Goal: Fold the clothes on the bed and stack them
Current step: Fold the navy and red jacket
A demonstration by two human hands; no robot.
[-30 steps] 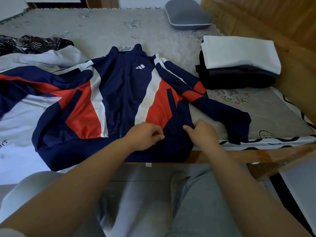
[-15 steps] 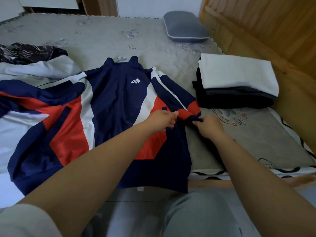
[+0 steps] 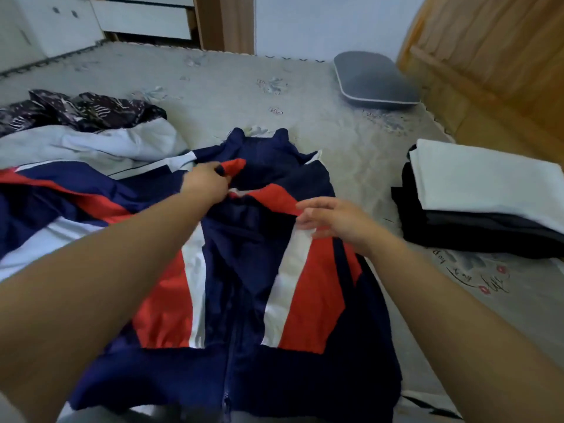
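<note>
Navy, red and white jacket (image 3: pixel 244 270) spread on the bed (image 3: pixel 320 132), left hand (image 3: pixel 207 183) gripping its folded-over sleeve at the chest; right hand (image 3: pixel 335 221) spread-fingered, hovering just above the jacket's right shoulder; folded stack (image 3: pixel 476 203) well right

left hand (image 3: pixel 207 183) fingers curled, right hand (image 3: pixel 332 219) spread

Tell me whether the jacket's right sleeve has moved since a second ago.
Yes. The left hand has pulled the sleeve across the jacket, away from the folded stack.

navy-red-white jacket (image 3: pixel 244 270) face-up, sleeve folded across
</note>
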